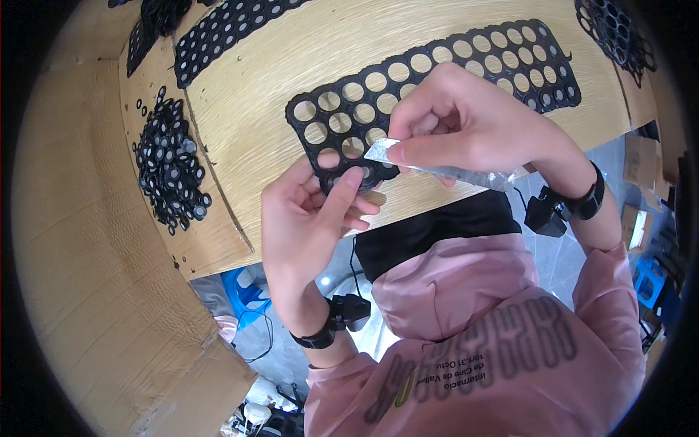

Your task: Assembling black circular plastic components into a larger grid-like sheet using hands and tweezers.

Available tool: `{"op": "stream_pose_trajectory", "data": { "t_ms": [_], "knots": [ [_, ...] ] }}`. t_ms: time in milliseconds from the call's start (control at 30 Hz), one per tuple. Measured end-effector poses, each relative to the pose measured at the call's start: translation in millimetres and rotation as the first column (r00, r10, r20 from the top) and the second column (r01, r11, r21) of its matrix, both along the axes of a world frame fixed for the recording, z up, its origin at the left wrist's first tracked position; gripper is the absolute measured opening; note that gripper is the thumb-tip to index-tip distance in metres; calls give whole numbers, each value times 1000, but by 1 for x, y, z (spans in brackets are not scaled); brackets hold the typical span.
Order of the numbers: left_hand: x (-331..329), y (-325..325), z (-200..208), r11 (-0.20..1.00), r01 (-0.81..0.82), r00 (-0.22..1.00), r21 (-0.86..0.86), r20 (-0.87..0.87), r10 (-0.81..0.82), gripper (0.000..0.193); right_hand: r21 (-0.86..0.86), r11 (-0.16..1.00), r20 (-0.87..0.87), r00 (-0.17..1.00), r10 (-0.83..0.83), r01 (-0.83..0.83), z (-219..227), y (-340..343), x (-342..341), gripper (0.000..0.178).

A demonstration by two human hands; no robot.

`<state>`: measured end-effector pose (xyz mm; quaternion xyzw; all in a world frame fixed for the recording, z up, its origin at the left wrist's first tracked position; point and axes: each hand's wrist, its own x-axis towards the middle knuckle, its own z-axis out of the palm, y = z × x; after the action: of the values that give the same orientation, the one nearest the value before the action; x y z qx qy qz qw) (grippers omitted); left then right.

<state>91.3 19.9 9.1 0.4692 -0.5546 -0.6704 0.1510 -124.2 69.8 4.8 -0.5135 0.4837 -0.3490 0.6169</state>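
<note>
A black rubber sheet (342, 122) with rows of round holes lies across the table, its near left corner raised off the surface. My left hand (306, 218) grips that corner, thumb on top and fingers beneath. Along the near left edge, the last few rings by my thumb have their centres filled. Between the thumb and curled fingers of my right hand (466, 124) is a flat silvery blade (380, 150). What looks like clear plastic trails from the blade below my hand. The blade's tip is beside the sheet's edge, close to my left thumb; whether it touches cannot be made out.
A pile of small black rings with grey centres (171, 160) sits at the table's left. Another black sheet with filled holes (226, 33) lies at the back left, near a dark heap (156, 22). Black holed scraps (615, 36) rest at the far right. Cardboard (80, 182) borders the left.
</note>
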Motion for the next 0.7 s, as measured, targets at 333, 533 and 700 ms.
{"op": "stream_pose_trajectory", "data": {
  "t_ms": [333,533,700],
  "knots": [
    [-1,6,-3,999,-54,998,2,12,54,15,-34,995,-131,987,92,-97,-2,0,-3,27],
    [-6,13,-1,992,-87,996,-94,13,89,17,-61,992,-143,985,101,-111,-3,-1,-3,26],
    [-9,19,-2,972,-128,992,-198,-45,122,17,-87,987,-170,978,119,-135,-7,0,-4,19]
  ]
}}
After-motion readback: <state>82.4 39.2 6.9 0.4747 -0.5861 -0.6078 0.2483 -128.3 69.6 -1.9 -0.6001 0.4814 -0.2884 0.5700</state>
